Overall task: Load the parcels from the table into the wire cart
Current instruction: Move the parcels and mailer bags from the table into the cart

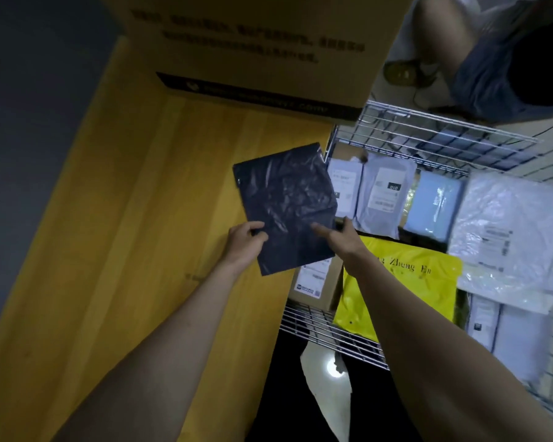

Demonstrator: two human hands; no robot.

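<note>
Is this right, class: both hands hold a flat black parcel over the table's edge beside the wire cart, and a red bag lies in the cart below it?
One detail is wrong. The head view shows the bag in the wire cart is yellow, not red. Both the left hand and right hand do hold the flat black parcel over the table's edge.

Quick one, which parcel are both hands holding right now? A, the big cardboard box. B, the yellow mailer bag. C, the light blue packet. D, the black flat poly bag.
D: the left hand and right hand each grip the near edge of the black flat poly bag, held over the table edge beside the wire cart; the yellow mailer bag already lies in the cart.
</note>
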